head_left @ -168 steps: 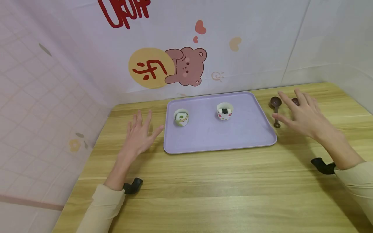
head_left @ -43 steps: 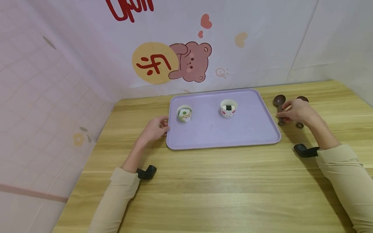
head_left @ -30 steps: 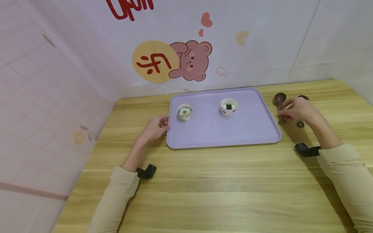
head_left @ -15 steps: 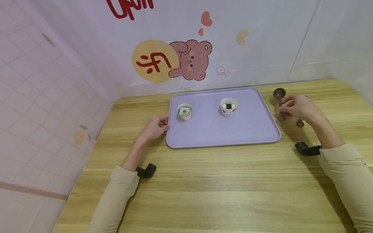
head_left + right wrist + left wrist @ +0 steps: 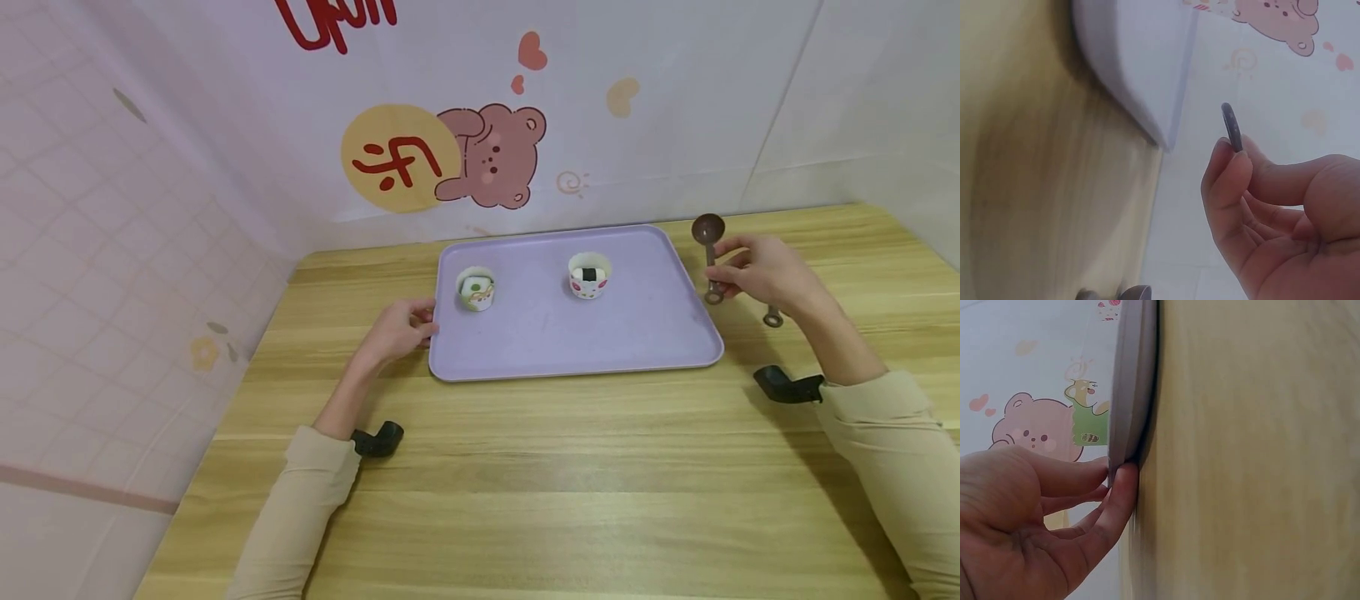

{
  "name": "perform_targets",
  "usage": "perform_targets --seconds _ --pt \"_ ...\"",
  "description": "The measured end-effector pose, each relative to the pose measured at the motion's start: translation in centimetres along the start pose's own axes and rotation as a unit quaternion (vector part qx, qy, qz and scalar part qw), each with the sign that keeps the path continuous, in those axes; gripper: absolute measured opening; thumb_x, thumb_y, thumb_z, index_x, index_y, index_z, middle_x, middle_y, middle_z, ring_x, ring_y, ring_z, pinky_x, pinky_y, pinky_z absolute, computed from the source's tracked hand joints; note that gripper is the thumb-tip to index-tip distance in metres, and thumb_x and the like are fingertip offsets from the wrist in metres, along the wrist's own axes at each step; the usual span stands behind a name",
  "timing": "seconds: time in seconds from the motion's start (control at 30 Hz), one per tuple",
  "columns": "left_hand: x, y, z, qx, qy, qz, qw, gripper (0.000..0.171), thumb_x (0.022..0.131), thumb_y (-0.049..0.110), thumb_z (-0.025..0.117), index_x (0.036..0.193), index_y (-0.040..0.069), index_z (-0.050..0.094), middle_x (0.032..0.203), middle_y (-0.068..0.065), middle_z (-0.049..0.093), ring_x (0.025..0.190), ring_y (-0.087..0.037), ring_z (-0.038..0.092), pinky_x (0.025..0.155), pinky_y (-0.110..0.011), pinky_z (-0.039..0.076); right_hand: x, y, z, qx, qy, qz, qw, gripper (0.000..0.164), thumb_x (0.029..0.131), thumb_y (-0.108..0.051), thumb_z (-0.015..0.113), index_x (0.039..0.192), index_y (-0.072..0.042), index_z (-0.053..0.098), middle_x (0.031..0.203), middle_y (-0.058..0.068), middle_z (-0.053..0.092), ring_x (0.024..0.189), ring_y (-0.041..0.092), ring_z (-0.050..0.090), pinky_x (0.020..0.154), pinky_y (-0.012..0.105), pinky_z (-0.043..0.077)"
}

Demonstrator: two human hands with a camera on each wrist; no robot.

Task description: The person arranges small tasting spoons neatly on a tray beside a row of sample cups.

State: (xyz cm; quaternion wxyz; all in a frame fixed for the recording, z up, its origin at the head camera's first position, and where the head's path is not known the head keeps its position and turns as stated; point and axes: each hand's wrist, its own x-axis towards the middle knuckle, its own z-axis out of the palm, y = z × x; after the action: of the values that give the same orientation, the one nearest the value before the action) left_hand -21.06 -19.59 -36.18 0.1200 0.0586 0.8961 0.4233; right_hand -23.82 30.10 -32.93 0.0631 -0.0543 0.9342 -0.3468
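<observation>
In the head view my right hand [image 5: 767,271] pinches a dark brown measuring spoon [image 5: 708,230] by its handle, bowl end away from me, beside the tray's right rim. The right wrist view shows the handle's end [image 5: 1230,124] sticking out past the fingertips. My left hand [image 5: 396,332] grips the left rim of the lavender tray [image 5: 540,343]. Up close in the left wrist view, the thumb lies on one side of the tray's edge [image 5: 1127,394] and a finger on the other. A second brown spoon [image 5: 773,317] lies under my right hand, mostly hidden.
On the tray stand two patterned paper cups. The left cup [image 5: 478,301] holds a white and green piece, the other cup [image 5: 588,287] a white piece with a black band. A decorated wall [image 5: 660,167] rises behind the wooden table [image 5: 525,483].
From open above the table, both hands came down, the left onto the tray rim, the right onto the spoon. Since then the spoon has risen off the table and shifted slightly left.
</observation>
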Motion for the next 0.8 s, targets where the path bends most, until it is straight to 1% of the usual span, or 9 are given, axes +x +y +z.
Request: perform_targets --seconds 0.2,0.37,0.57,0.67,0.8 --pt "-0.1 0.0 0.1 0.001 0.001 -0.009 1.0 0.051 0.1 -0.001 0.059 0.148 -0.005 0.045 0.119 -0.022 0.058 0.101 -0.029 0.06 0.083 -0.032 0.059 -0.1 -1.0 0.3 -0.002 0.013 -0.009 1.0 0.047 0.1 -0.019 0.065 0.133 0.01 0.047 0.098 0.018 0.073 0.07 0.023 0.072 0.063 0.015 0.048" --pt "0.0 -0.1 0.2 0.003 -0.002 -0.006 1.0 0.051 0.1 0.0 0.058 0.148 -0.005 0.045 0.12 -0.023 0.058 0.101 -0.029 0.06 0.083 -0.031 0.059 -0.3 -1.7 0.3 0.0 0.022 -0.014 1.0 0.048 0.099 -0.019 0.066 0.133 0.01 0.048 0.097 0.017 0.073 0.07 0.021 0.072 0.063 0.015 0.049" --pt "0.1 -0.1 0.2 0.007 0.0 -0.007 1.0 0.052 0.1 0.0 0.059 0.149 -0.005 0.044 0.119 -0.022 0.058 0.1 -0.028 0.06 0.08 -0.03 0.058 -0.1 -2.6 0.6 0.016 0.028 -0.017 0.999 0.048 0.099 -0.019 0.067 0.132 0.009 0.049 0.096 0.015 0.073 0.067 0.017 0.071 0.062 0.019 0.053" --pt "0.2 0.0 0.1 0.006 -0.001 -0.01 0.9999 0.052 0.1 0.0 0.058 0.149 -0.005 0.043 0.12 -0.022 0.058 0.1 -0.029 0.06 0.081 -0.03 0.058 0.1 -3.0 0.9 0.029 0.029 -0.021 0.999 0.046 0.098 -0.017 0.067 0.132 0.009 0.049 0.095 0.015 0.073 0.066 0.015 0.07 0.062 0.022 0.056" --pt "0.1 0.0 0.1 0.01 -0.003 -0.011 0.9999 0.052 0.1 0.001 0.058 0.149 -0.005 0.043 0.12 -0.022 0.058 0.102 -0.029 0.06 0.082 -0.031 0.058 0.2 -3.4 1.0 0.038 0.027 -0.023 0.999 0.046 0.099 -0.015 0.067 0.132 0.01 0.049 0.095 0.016 0.072 0.065 0.014 0.07 0.061 0.021 0.056"
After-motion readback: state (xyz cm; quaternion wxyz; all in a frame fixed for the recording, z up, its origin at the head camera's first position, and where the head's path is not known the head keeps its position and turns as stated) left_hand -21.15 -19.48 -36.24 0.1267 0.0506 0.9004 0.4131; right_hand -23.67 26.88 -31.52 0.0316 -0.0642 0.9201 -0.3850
